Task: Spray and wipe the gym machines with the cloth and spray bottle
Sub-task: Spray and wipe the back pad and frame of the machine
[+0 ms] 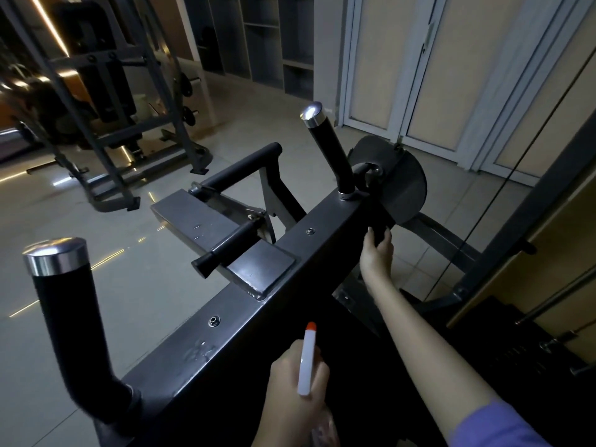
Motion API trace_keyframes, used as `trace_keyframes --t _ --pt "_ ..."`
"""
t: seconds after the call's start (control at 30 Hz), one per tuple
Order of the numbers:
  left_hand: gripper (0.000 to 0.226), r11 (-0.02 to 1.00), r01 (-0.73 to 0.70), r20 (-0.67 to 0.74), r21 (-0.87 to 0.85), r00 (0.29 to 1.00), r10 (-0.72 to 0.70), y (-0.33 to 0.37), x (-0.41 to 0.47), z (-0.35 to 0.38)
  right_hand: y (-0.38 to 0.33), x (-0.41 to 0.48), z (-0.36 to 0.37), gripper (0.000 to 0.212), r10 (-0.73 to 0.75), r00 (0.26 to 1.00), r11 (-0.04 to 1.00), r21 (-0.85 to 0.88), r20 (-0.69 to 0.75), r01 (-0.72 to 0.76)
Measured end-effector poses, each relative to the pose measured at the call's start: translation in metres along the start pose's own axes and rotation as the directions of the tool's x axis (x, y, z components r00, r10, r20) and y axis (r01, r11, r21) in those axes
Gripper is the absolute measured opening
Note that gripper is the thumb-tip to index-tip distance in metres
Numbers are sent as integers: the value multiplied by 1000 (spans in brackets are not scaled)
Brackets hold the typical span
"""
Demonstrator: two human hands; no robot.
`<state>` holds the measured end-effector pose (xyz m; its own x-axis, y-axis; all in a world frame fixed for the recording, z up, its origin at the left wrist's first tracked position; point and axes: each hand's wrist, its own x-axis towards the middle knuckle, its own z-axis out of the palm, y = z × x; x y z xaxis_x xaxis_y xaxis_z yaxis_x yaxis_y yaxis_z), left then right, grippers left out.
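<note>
A dark metal crossbar [245, 304] of a gym machine runs diagonally through the view, with an upright black handle at its near end [61, 304] and another at its far end [325, 146]. My left hand [290, 391] grips a white spray bottle [308, 359] with an orange nozzle, pointed up at the bar. My right hand [377, 253] reaches to the far side of the bar and holds a dark cloth [379, 221] against it; the cloth blends with the black metal. Wet droplets [200, 350] show on the bar.
A round black disc [400, 179] and a thin cable [483, 188] stand behind the far handle. Another machine frame [106, 124] stands at the back left on the glossy tiled floor [96, 253]. White doors [419, 75] lie ahead; a weight stack [532, 333] is at right.
</note>
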<state>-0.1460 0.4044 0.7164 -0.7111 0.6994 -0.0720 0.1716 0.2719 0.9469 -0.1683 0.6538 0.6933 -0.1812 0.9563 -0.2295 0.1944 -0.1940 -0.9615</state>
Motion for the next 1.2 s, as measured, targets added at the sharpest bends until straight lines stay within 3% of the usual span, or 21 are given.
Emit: trace_keyframes --t 0.17,0.23,0.33,0.5,0.67,0.73,0.93,1.1,1.2 --pt "11 999 14 9 45 1000 -14 -6 9 -1 -14 11 4 52 -8 997 1000 20 -76 10" --pt "19 997 -12 41 73 999 9 -4 10 -2 -23 22 4 44 -11 991 997 68 -130 20" --pt "15 998 -30 60 49 998 27 -3 8 -4 -31 36 -1 37 14 993 991 136 -119 2" --pt "11 1000 -8 70 23 998 7 -2 7 -2 -20 6 -2 47 -5 997 1000 3 -78 5" --pt "24 995 -77 120 58 990 69 -8 1 7 7 -53 -4 43 -166 986 983 -77 -9 165" --pt "28 999 -51 76 9 996 50 -4 -2 9 2 -40 -7 44 -122 993 991 -64 -7 121" --pt "14 996 -81 92 -38 992 84 0 -13 -5 -6 -20 16 49 35 989 999 9 -146 -34" --pt "14 991 -120 51 54 992 117 -14 -12 -7 25 -98 11 47 -145 989 989 -36 39 146" --pt "16 989 -114 48 94 993 110 -14 -13 -3 27 -100 -1 49 -196 970 974 -88 144 210"
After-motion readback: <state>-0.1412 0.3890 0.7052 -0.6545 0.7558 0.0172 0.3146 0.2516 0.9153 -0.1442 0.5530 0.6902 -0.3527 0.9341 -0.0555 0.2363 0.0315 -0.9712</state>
